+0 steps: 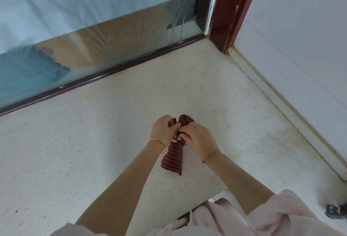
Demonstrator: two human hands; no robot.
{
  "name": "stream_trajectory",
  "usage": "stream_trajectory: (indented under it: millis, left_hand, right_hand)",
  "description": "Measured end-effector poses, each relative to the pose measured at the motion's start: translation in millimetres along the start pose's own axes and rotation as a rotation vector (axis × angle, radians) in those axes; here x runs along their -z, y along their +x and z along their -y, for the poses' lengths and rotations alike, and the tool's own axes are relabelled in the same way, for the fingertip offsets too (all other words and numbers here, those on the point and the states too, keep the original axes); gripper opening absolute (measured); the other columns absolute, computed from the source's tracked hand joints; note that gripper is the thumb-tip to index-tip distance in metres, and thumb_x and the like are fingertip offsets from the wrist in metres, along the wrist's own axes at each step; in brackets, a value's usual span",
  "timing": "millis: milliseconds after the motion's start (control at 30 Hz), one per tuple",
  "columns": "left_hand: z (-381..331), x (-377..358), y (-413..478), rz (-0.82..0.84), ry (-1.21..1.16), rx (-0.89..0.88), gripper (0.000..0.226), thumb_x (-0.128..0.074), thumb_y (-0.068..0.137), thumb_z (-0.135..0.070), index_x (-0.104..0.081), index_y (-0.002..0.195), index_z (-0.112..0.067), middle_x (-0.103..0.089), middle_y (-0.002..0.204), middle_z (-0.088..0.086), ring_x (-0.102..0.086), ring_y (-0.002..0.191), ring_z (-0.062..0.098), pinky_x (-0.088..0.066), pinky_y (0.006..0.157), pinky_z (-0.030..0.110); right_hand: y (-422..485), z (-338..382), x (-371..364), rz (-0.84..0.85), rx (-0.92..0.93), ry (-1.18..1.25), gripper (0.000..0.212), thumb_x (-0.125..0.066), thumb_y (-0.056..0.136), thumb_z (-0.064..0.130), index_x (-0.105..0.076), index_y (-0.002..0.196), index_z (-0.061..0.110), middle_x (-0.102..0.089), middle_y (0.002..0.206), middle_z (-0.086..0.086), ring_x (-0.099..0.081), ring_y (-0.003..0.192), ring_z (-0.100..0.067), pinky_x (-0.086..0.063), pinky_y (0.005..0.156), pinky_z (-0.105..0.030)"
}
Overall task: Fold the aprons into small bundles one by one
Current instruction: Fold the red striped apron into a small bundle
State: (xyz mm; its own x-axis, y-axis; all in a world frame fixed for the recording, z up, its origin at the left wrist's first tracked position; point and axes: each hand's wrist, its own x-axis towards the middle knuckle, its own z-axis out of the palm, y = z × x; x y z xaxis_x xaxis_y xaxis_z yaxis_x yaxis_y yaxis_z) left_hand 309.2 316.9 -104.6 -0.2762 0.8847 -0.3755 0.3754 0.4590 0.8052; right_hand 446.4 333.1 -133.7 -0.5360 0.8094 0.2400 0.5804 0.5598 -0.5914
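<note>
A dark red apron with thin pale stripes [173, 157] is bunched into a narrow bundle on the speckled stone counter [93, 151]. My left hand [163, 129] grips the bundle's upper part from the left, fingers curled into the cloth. My right hand [197, 138] pinches the same part from the right, right beside the left fingers. A rounded end of the bundle sticks out above my hands, and its lower end lies flat on the counter between my wrists.
A glass window with a dark red frame [105, 75] runs along the counter's far edge. A dark red post [231, 13] stands at the corner, and a white wall [300, 51] borders the right side. The counter's near edge is by my pink clothing [244, 218].
</note>
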Motion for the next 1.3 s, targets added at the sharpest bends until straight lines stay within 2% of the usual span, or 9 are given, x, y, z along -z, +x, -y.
stream_trajectory:
  millis: [100,200,267,400,567,700,1033,1167,1300]
  left_hand:
    - [-3.6,-3.4,-2.0,-0.037,-0.010,-0.011,0.009,-0.057,0.090,-0.009,-0.048,0.090,-0.008,-0.061,0.068,0.006,-0.059,0.049,0.010,-0.045,0.047,0.013]
    - [-5.2,-6.3,-4.6,-0.009,0.030,-0.032,0.035,-0.061,0.079,-0.005,-0.045,0.107,-0.016,-0.054,0.092,0.002,-0.059,0.075,0.015,-0.046,0.061,0.018]
    - [-4.3,-5.6,-6.0,0.017,0.094,-0.092,0.044,-0.061,0.075,0.000,-0.045,0.111,-0.019,-0.049,0.103,0.003,-0.056,0.078,0.013,-0.044,0.064,0.016]
    - [-8.3,4.1,-4.3,-0.094,0.220,-0.244,0.030,-0.051,0.075,0.008,-0.048,0.093,-0.016,-0.048,0.098,0.003,-0.047,0.069,0.004,-0.041,0.062,0.010]
    - [-4.0,-4.8,-6.9,-0.006,0.352,-0.299,0.021,-0.057,0.078,0.003,-0.062,0.076,-0.018,-0.043,0.095,-0.003,-0.048,0.073,0.005,-0.040,0.065,0.008]
    - [10.2,-14.9,-10.4,-0.038,0.397,-0.344,0.006,-0.066,0.079,-0.009,-0.067,0.083,-0.014,-0.043,0.096,0.000,-0.051,0.083,0.017,-0.048,0.074,0.024]
    - [18.2,-17.6,-11.1,-0.186,0.422,-0.550,0.005,-0.067,0.080,-0.001,-0.067,0.084,-0.004,-0.048,0.093,0.007,-0.052,0.071,0.019,-0.051,0.059,0.029]
    - [19.2,-14.3,-6.5,-0.185,0.506,-0.632,0.002,-0.067,0.079,-0.002,-0.066,0.077,-0.001,-0.051,0.085,0.009,-0.052,0.067,0.020,-0.051,0.051,0.033]
    - [22.1,-13.4,-4.0,-0.184,0.640,-0.676,0.014,-0.072,0.073,-0.001,-0.061,0.064,-0.004,-0.051,0.076,0.006,-0.051,0.059,0.019,-0.047,0.038,0.032]
  right_hand:
    - [2.1,-0.6,-3.8,-0.034,-0.029,-0.030,0.015,-0.057,0.078,0.013,-0.071,0.078,0.007,-0.061,0.065,-0.003,-0.059,0.056,-0.020,-0.051,0.049,-0.028]
    - [1.8,1.1,-5.5,-0.030,-0.108,-0.020,0.007,-0.064,0.076,0.002,-0.069,0.079,0.005,-0.060,0.068,-0.006,-0.057,0.061,-0.021,-0.050,0.054,-0.032]
    - [-0.1,0.0,-4.9,-0.004,-0.193,0.019,0.008,-0.063,0.079,0.001,-0.069,0.083,0.004,-0.060,0.072,-0.007,-0.054,0.066,-0.018,-0.046,0.060,-0.028]
    - [-4.3,-2.9,2.0,0.054,-0.412,0.175,0.012,-0.057,0.086,0.007,-0.068,0.083,0.007,-0.055,0.067,0.006,-0.044,0.060,-0.001,-0.038,0.057,-0.010]
    - [0.0,1.8,4.4,0.036,-0.647,0.405,0.012,-0.058,0.084,0.008,-0.069,0.078,0.011,-0.054,0.060,0.009,-0.044,0.053,-0.001,-0.035,0.050,-0.011]
    - [2.2,2.9,2.8,-0.013,-0.802,0.599,0.022,-0.060,0.083,0.008,-0.066,0.063,0.015,-0.055,0.053,0.008,-0.044,0.046,-0.002,-0.036,0.049,-0.018]
    - [5.0,13.1,10.4,0.018,-1.018,1.052,0.022,-0.052,0.096,0.011,-0.059,0.076,0.005,-0.045,0.056,-0.002,-0.034,0.042,-0.006,-0.029,0.040,-0.017]
    - [7.6,15.4,12.6,0.059,-1.016,1.091,0.022,-0.051,0.096,0.010,-0.057,0.076,0.005,-0.044,0.058,-0.003,-0.034,0.043,-0.006,-0.029,0.040,-0.017]
    - [7.4,16.2,12.5,0.082,-1.016,1.063,0.021,-0.050,0.096,0.009,-0.058,0.077,0.005,-0.046,0.059,-0.003,-0.037,0.047,-0.008,-0.031,0.044,-0.018]
